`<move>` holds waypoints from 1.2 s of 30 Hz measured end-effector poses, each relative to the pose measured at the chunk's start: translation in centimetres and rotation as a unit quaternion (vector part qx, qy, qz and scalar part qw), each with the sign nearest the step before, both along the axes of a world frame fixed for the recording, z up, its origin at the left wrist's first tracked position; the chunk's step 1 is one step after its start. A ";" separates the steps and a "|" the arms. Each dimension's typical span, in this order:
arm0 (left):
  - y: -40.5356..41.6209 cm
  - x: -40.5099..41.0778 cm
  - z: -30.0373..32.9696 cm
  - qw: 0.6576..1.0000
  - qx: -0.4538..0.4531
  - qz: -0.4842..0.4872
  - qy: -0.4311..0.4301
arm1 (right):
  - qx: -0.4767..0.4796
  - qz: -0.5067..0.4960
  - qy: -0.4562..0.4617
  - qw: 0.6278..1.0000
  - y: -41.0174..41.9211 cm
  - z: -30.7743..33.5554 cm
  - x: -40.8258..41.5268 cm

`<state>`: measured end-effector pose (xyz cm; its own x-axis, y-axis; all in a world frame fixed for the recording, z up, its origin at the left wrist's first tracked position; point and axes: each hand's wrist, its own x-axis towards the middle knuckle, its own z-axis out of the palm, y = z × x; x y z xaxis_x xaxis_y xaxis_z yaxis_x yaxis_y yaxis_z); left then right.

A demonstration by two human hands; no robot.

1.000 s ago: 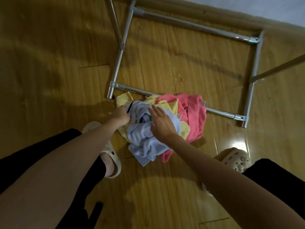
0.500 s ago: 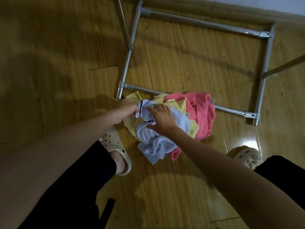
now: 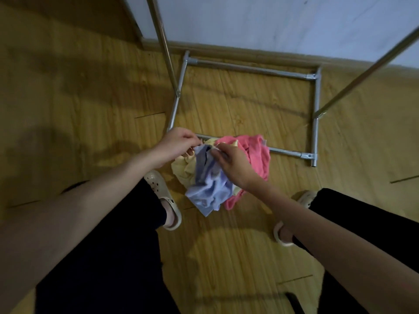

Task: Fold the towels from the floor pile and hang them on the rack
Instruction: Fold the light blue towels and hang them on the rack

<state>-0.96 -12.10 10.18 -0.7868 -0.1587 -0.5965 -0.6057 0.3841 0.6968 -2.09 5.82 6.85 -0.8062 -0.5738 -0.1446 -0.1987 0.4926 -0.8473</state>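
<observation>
On floor by rack [image 3: 316, 114] base: blue towel [image 3: 209, 182], top edge pinched by left hand [image 3: 178, 143] and right hand [image 3: 233, 165], raised off pile [image 3: 256, 152]; judged light, soft, limp, best taken by adjacent corners for folding.

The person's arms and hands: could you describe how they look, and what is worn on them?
Both forearms are bare, with no sleeve in view. The left hand and the right hand wear no gloves, and no ring, watch or bracelet is visible. Lower down, the person wears dark trousers and pale perforated clogs.
</observation>
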 end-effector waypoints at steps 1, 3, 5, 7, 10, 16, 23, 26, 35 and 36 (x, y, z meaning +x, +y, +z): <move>0.4 0.7 0.9 1.000 0.001 -0.009 0.021 | -0.010 -0.005 0.009 1.000 0.9 1.4 0.2; 1.4 2.3 2.4 0.997 0.006 -0.049 0.053 | -0.028 -0.018 0.024 0.999 2.4 4.3 0.7; 2.4 3.9 3.9 0.991 0.035 -0.096 0.088 | -0.048 -0.030 0.023 0.998 3.6 7.3 1.3; 3.2 5.1 5.3 0.983 0.061 -0.125 0.123 | -0.068 -0.036 0.013 0.997 4.5 9.9 2.1; 4.6 6.2 8.1 0.971 0.097 -0.138 0.171 | -0.099 -0.048 -0.010 0.994 5.3 13.4 3.5; 6.9 7.2 14.2 0.951 0.103 -0.108 0.271 | -0.191 -0.095 -0.054 0.976 7.2 18.3 6.2; 8.5 9.1 20.0 0.924 0.036 -0.098 0.367 | -0.203 -0.098 0.041 0.973 8.8 22.6 8.6; 9.2 9.9 22.3 0.915 0.048 -0.079 0.393 | -0.205 -0.083 0.099 0.970 8.9 24.5 9.1; 9.5 13.2 21.7 0.943 0.084 -0.077 0.314 | -0.235 -0.070 0.152 0.957 8.9 28.6 10.0; 9.4 13.3 20.8 0.949 0.057 -0.076 0.301 | -0.241 -0.072 0.149 0.956 8.9 28.8 10.1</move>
<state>12.31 -2.70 30.95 -0.9990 0.0228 -0.0391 -0.0291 0.3376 0.9408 7.97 14.72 35.67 -0.8459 -0.3962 0.3570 -0.4259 0.0991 -0.8993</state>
